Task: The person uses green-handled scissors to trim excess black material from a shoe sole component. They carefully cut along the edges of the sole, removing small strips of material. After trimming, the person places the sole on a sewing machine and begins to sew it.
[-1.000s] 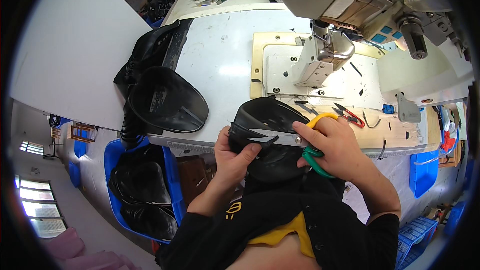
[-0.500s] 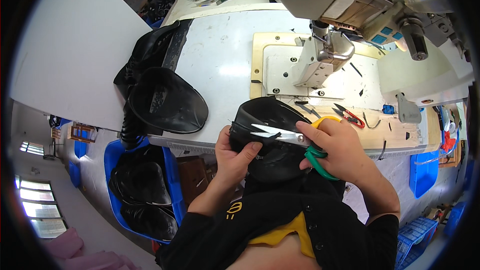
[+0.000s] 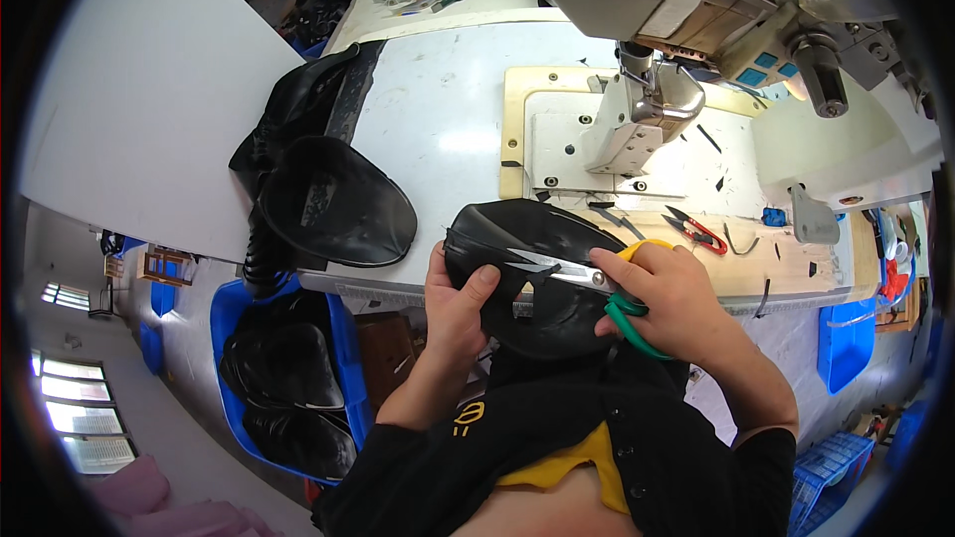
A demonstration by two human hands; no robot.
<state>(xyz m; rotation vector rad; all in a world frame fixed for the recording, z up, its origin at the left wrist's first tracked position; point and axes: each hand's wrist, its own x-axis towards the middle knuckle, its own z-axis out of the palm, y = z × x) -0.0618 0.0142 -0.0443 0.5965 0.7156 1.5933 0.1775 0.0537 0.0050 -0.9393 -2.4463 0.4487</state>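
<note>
My left hand (image 3: 458, 306) grips the near-left edge of a black shoe upper (image 3: 512, 224), its thumb on top and its other fingers mostly behind. The upper is glossy and leather-like, held in front of my body at the table's front edge, with a gap through its middle. In my right hand (image 3: 674, 300) is a pair of scissors (image 3: 585, 274) with green and yellow handles. Their silver blades lie slightly apart over the upper and point left, near a thin black strip. Whether the blades touch the upper, I cannot tell.
A post-bed sewing machine (image 3: 652, 99) stands at the far right. Red-handled snips (image 3: 696, 231) and black scraps lie before it. Another black upper (image 3: 338, 201) rests beside a stack at the table's left. Below, a blue bin (image 3: 227, 378) holds several more.
The shoe upper has turned and spread wider, showing the gap through it. My left hand has shifted slightly left and down its edge. The scissors stay nearly in place, blades closer together.
</note>
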